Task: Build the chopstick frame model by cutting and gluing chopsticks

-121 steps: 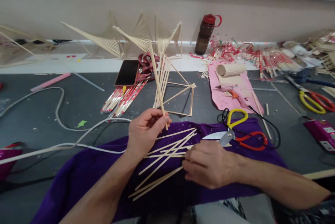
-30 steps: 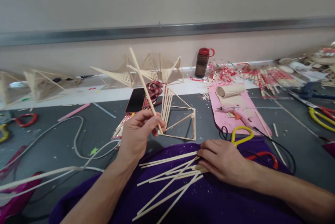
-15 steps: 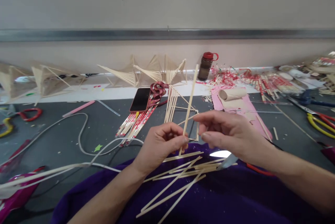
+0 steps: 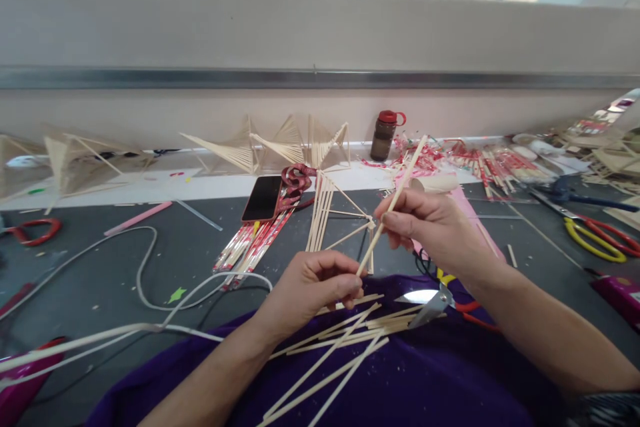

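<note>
A thin wooden stick (image 4: 407,170) slants up to the right between my two hands. My left hand (image 4: 320,290) pinches its lower end between thumb and fingers. Higher up, my right hand (image 4: 425,224) has closed its thumb and fingers around the same stick. Below them, several loose sticks (image 4: 330,360) lie across purple cloth (image 4: 425,380) on my lap. Open-bladed scissors (image 4: 435,300) with red and yellow handles rest beside those sticks, partly under my right forearm. Just beyond my hands stands a small stick frame (image 4: 323,210), partly hidden by them.
Finished-looking stick models (image 4: 240,147) line the back wall. A phone (image 4: 262,198) lies on wrapped chopsticks (image 4: 255,240). A bottle (image 4: 384,137) stands behind torn red wrappers (image 4: 430,154). White cable (image 4: 150,260) loops across the left; more scissors (image 4: 590,234) lie right.
My right hand has moved from beside the stick to grip it. The stick now leans further right. The view has tilted up slightly, and the scissors on my lap show more.
</note>
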Demonstrator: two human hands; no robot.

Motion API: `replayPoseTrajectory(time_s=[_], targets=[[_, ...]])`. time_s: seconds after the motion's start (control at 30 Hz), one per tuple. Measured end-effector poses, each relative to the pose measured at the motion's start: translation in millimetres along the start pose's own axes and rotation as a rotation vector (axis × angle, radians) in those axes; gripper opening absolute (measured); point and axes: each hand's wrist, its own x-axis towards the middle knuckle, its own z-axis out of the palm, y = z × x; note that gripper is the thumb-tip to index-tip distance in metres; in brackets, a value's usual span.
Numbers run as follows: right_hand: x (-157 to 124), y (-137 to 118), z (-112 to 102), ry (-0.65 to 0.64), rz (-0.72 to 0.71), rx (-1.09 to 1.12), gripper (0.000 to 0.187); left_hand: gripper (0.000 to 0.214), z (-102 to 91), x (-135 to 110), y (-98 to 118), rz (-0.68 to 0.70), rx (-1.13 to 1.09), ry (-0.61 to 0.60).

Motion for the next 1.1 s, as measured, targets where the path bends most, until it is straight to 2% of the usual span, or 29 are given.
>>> replayPoseTrajectory(time_s=[0.13, 0.3, 0.5, 0.6, 0.73, 0.87, 1.0, 1.1], targets=[[6.8, 0.5, -6.2, 0.015, -0.006, 0.0, 0.011, 0.014, -4.2, 3.0, 0.8, -0.034, 0.009, 0.002], [15.7, 1.3, -8.9, 0.032, -0.046, 0.016, 0.014, 0.012, -5.8, 7.2, -0.9, 0.015, 0.022, 0.092], [36.3, 2.5, -10.1, -0.086, -0.03, -0.017, 0.016, 0.016, -10.7, 12.1, -7.2, 0.06, -0.019, 0.167], [40.1, 5.0, -10.1, -0.075, -0.001, 0.01, 0.019, 0.017, -13.9, 13.3, -7.6, 0.063, -0.032, 0.197], [36.2, 5.2, -8.3, -0.053, 0.004, 0.085, 0.019, 0.016, -11.9, 11.7, -5.5, 0.073, -0.003, 0.169], [30.7, 1.0, -2.4, -0.123, -0.01, 0.092, 0.021, 0.018, -6.9, 7.1, -2.5, 0.067, 0.042, 0.126], [28.8, -5.3, 1.1, -0.112, 0.004, 0.231, 0.022, 0.027, -7.5, 4.8, -1.0, 0.145, -0.102, 0.145], [27.6, -11.4, 3.9, -0.062, 0.028, 0.368, 0.021, 0.024, -7.9, 4.4, 0.8, 0.236, -0.252, 0.238]])
